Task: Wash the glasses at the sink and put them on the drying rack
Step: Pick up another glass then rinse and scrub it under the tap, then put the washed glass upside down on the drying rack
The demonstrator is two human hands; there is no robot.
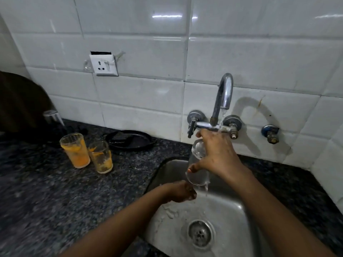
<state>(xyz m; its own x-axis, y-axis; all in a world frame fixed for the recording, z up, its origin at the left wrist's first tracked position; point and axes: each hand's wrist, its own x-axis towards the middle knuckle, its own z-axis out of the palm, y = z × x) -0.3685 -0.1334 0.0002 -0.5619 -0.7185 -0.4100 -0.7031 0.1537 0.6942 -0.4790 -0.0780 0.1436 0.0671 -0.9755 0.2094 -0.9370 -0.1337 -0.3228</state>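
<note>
The right hand grips a clear glass, mouth down, under the tap; the left hand curls at its rim. Best rotate it slowly through the stream. 2 dirty glasses wait left of the tap on the tabletop.

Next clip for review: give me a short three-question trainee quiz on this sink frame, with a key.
1. True or false: water is running from the tap.
2. How many dirty glasses with orange residue stand on the counter?
3. Which hand grips the clear glass over the sink? A) right hand B) left hand C) neither

Key: 1 true. 2 two: the taller dirty glass and the shorter dirty glass. 3 A; the left hand is just below the glass's mouth, its grip unclear.
</note>
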